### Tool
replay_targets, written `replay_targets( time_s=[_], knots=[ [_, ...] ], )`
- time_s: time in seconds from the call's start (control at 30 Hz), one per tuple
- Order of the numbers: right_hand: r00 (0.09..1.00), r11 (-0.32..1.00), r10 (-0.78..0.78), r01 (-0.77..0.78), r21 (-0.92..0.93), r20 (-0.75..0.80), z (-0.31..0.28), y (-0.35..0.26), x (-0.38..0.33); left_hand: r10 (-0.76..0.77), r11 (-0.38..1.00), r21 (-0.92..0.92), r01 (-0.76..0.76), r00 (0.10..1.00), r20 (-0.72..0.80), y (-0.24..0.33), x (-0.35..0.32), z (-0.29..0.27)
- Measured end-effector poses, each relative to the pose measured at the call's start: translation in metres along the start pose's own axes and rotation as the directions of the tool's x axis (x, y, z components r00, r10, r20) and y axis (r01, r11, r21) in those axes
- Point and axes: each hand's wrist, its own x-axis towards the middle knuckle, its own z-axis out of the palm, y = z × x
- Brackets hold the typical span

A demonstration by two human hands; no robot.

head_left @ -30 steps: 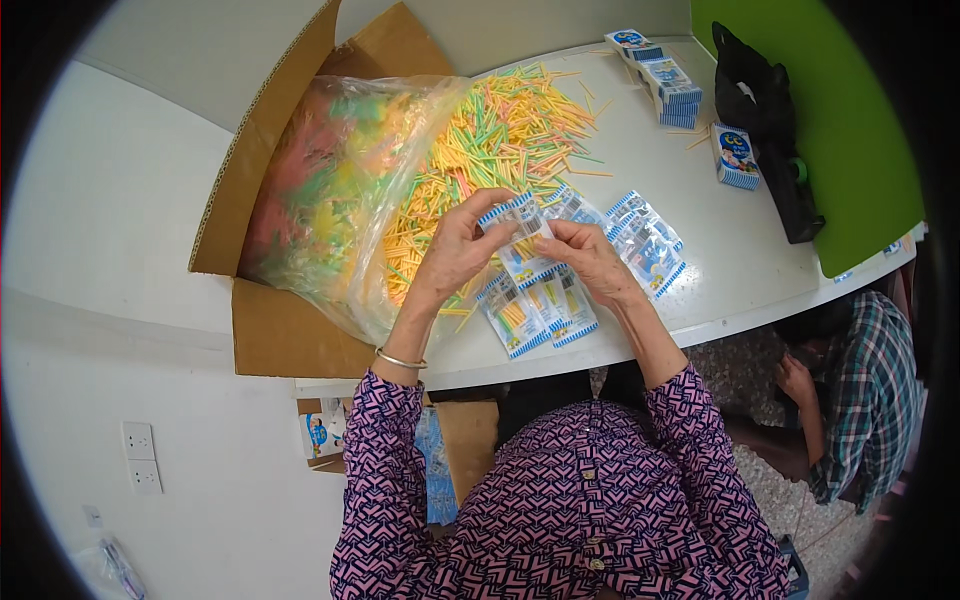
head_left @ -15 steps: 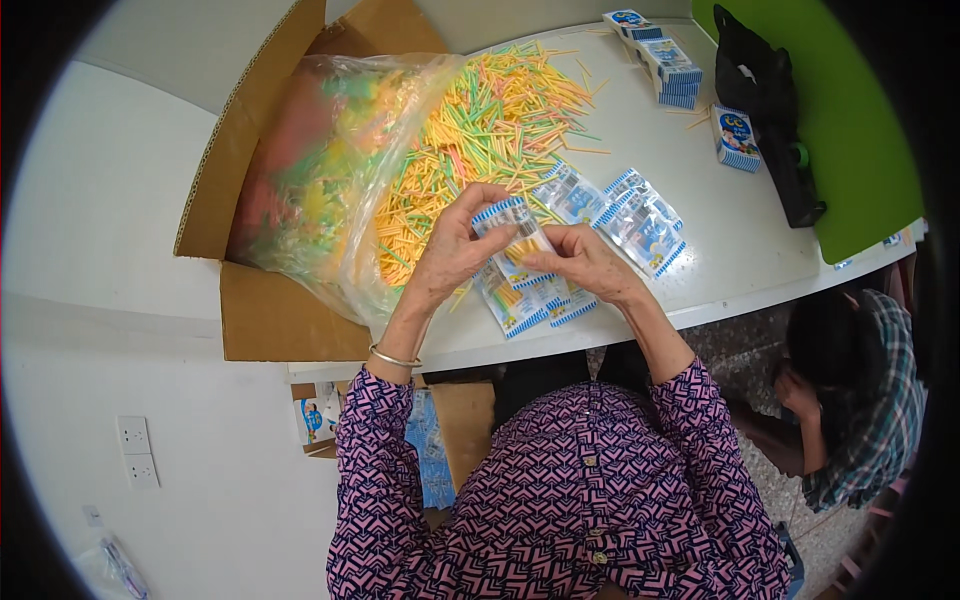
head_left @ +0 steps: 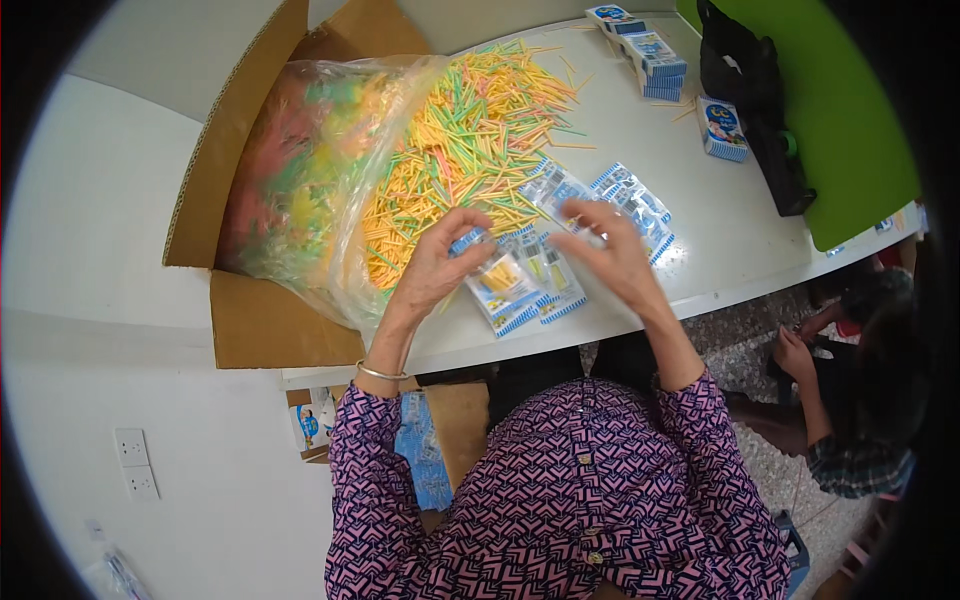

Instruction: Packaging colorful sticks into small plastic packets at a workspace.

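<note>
Between the thumb and fingers of my left hand (head_left: 440, 262) is a small clear packet (head_left: 507, 280) with blue-and-white striped edges and yellow sticks inside. It hangs over other flat packets (head_left: 562, 287) at the table's near edge. To the right my right hand (head_left: 612, 255) is raised, slightly blurred, its thumb and fingers apart with nothing seen in them. Just beyond its fingers lie a packet (head_left: 548, 188) and an overlapping group of packets (head_left: 650, 215). A large heap of yellow, green and pink sticks (head_left: 470, 140) spreads beyond my left hand.
A cardboard box (head_left: 285, 325) lies open at left, with a plastic bag (head_left: 330, 190) of sticks in it. Small boxes (head_left: 655, 65), another small box (head_left: 722, 130) and a black object (head_left: 765, 120) stand by the green panel (head_left: 850, 130). A person (head_left: 860, 400) sits at right.
My right hand has let go of the packet and moved right, its fingers parting. My left hand keeps the packet, now a little lower. The person at right has shifted.
</note>
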Motion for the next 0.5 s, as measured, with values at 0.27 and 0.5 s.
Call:
replay_targets(
  time_s=[0.27,0.5],
  knots=[
    [0.948,0.756,-0.05,-0.169,-0.632,-0.313,-0.059,0.047,-0.022,0.404,0.63,0.74,-0.237,0.913,-0.051,-0.041,0.007,0.01],
    [0.906,0.792,-0.203,-0.07,-0.606,-0.371,-0.062,0.051,-0.018,0.485,0.7,0.607,-0.376,0.874,-0.017,-0.009,0.04,0.045]
  ],
)
